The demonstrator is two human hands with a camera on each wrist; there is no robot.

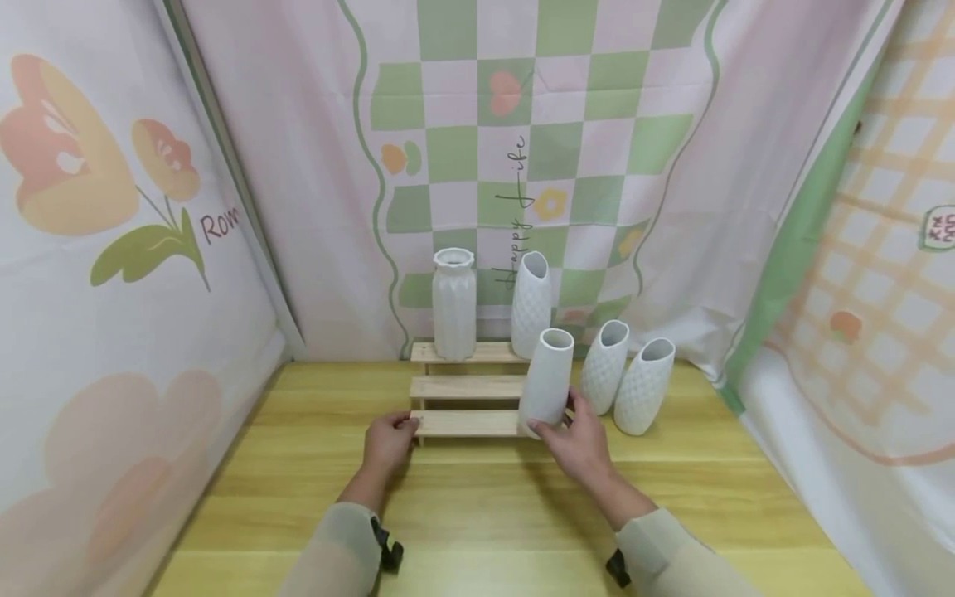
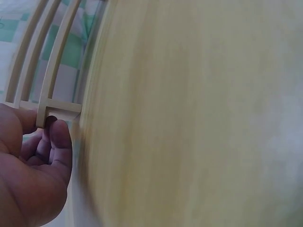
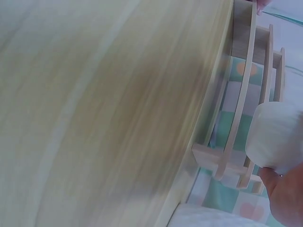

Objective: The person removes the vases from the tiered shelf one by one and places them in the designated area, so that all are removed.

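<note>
My right hand (image 1: 582, 444) grips a smooth white vase (image 1: 547, 381) low on its body, at the right end of a three-step wooden rack (image 1: 466, 423). The vase stands almost upright, leaning slightly right. In the right wrist view its base (image 3: 271, 137) shows above the slats; whether it touches one I cannot tell. With thumb and fingers, my left hand (image 1: 390, 444) pinches the left end of the lowest step, seen closely in the left wrist view. On the top step stand a white vase with a scalloped rim (image 1: 453, 311) and a textured slant-mouthed vase (image 1: 531, 311).
Right of the rack, two textured white vases (image 1: 603, 373) (image 1: 643, 394) stand close together on the wood-grain table (image 1: 477, 506). Behind it hangs a green-and-white checked cloth (image 1: 507, 157). Printed curtains (image 1: 89, 332) close in both sides.
</note>
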